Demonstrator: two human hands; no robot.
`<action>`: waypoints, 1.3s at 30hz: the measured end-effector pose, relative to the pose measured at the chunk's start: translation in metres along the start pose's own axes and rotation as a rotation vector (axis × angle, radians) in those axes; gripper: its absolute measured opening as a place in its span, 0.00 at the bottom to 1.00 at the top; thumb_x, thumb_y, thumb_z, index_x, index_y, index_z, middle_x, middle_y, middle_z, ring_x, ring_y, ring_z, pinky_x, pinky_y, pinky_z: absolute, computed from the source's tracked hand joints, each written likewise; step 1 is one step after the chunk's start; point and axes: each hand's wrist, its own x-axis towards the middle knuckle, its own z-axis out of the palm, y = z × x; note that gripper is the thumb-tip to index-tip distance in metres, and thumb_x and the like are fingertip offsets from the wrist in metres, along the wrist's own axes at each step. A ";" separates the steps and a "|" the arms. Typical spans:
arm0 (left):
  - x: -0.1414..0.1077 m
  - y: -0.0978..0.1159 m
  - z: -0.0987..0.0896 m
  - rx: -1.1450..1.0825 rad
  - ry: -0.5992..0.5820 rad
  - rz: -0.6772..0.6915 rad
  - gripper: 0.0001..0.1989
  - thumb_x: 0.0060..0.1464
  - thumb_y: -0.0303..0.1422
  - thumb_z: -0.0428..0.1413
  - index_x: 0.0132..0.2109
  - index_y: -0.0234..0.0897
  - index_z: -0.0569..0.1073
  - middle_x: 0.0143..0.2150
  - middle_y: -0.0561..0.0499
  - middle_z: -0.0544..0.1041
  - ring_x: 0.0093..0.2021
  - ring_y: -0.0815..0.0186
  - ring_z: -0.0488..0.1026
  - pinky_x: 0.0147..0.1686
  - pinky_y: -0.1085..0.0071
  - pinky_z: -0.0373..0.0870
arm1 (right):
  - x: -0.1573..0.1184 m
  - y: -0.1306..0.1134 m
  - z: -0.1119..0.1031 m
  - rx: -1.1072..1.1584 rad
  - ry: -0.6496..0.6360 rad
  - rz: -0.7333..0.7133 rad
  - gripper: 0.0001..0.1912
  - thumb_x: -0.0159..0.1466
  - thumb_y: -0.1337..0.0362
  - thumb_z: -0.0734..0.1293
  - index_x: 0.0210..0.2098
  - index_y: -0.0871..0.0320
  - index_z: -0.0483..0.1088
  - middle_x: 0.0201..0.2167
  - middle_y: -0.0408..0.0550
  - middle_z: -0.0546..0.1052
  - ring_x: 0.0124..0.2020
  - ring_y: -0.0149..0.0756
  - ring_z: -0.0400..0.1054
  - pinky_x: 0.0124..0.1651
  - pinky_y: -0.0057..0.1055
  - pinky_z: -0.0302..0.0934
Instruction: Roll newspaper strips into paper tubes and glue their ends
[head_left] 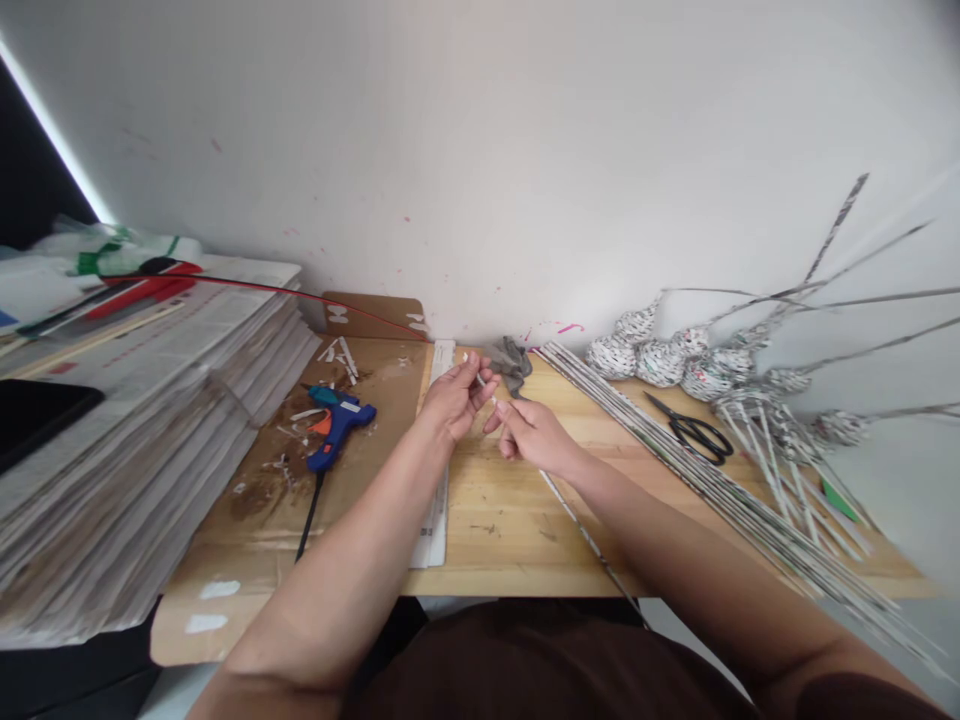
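Note:
Above the middle of the wooden table, my left hand (454, 396) is closed on a small white paper piece (481, 379) that shows between its fingers. My right hand (531, 434) is just to its right, its fingers pinched around the end of a thin rolled-paper stick (581, 527). The stick slants down from beneath this hand past the table's front edge. A small gap separates the two hands. Behind them lies a crumpled grey cloth (511, 362). The paper tips at the fingers are too small to make out fully.
A blue glue gun (337, 430) rests on brown cardboard (247, 510) at left, beside a tall newspaper stack (187, 400). Long paper sticks (660, 450), black scissors (697, 432) and several woven paper forms (660, 362) lie at right. A wall (480, 150) rises behind.

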 end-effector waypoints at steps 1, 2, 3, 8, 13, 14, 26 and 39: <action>0.000 0.000 0.000 -0.007 -0.005 -0.003 0.08 0.56 0.30 0.56 0.32 0.28 0.74 0.24 0.51 0.73 0.25 0.73 0.75 0.27 0.81 0.75 | 0.001 -0.001 -0.001 0.075 -0.029 0.048 0.28 0.64 0.42 0.56 0.32 0.61 0.71 0.13 0.42 0.69 0.14 0.28 0.62 0.21 0.25 0.54; 0.000 -0.001 0.000 -0.014 -0.011 -0.009 0.08 0.57 0.30 0.56 0.33 0.28 0.75 0.25 0.51 0.73 0.25 0.73 0.75 0.28 0.81 0.75 | 0.001 -0.001 -0.001 0.155 -0.060 0.093 0.28 0.64 0.42 0.56 0.33 0.61 0.71 0.13 0.42 0.69 0.14 0.29 0.62 0.20 0.25 0.54; 0.000 -0.001 0.000 -0.018 -0.016 -0.013 0.08 0.57 0.30 0.55 0.33 0.27 0.75 0.25 0.51 0.73 0.26 0.73 0.76 0.28 0.81 0.75 | 0.002 -0.002 -0.001 0.219 -0.077 0.121 0.28 0.63 0.42 0.57 0.34 0.61 0.71 0.13 0.41 0.68 0.14 0.29 0.62 0.19 0.25 0.53; 0.000 0.001 0.001 -0.033 -0.044 -0.039 0.10 0.59 0.30 0.53 0.33 0.28 0.74 0.25 0.51 0.74 0.27 0.72 0.77 0.27 0.82 0.74 | 0.006 -0.004 0.000 0.425 -0.087 0.124 0.21 0.62 0.47 0.62 0.29 0.60 0.66 0.10 0.37 0.63 0.12 0.27 0.56 0.20 0.25 0.50; -0.001 0.003 0.001 -0.045 -0.039 -0.035 0.10 0.58 0.31 0.54 0.33 0.29 0.74 0.25 0.51 0.74 0.27 0.73 0.77 0.25 0.84 0.74 | 0.004 -0.003 0.001 0.565 -0.219 0.203 0.20 0.65 0.46 0.58 0.34 0.58 0.66 0.12 0.37 0.62 0.15 0.29 0.57 0.21 0.27 0.51; 0.000 0.003 0.001 -0.038 -0.026 -0.023 0.09 0.58 0.31 0.54 0.33 0.29 0.74 0.25 0.51 0.74 0.26 0.73 0.77 0.25 0.83 0.74 | 0.002 -0.002 0.002 0.439 -0.171 0.159 0.22 0.64 0.45 0.58 0.36 0.58 0.67 0.14 0.38 0.64 0.16 0.29 0.58 0.21 0.27 0.50; 0.000 0.003 0.001 -0.035 0.007 -0.024 0.09 0.58 0.33 0.54 0.34 0.29 0.73 0.24 0.52 0.74 0.26 0.73 0.76 0.25 0.84 0.73 | -0.002 -0.003 0.000 0.311 -0.173 0.079 0.23 0.63 0.43 0.59 0.37 0.58 0.67 0.13 0.35 0.60 0.14 0.27 0.54 0.19 0.26 0.49; -0.002 0.009 0.004 -0.073 0.069 0.027 0.10 0.58 0.32 0.55 0.33 0.29 0.73 0.23 0.52 0.73 0.24 0.73 0.76 0.22 0.84 0.72 | -0.011 -0.004 -0.005 0.113 -0.005 -0.014 0.21 0.61 0.46 0.64 0.31 0.59 0.70 0.14 0.38 0.63 0.16 0.26 0.54 0.21 0.26 0.46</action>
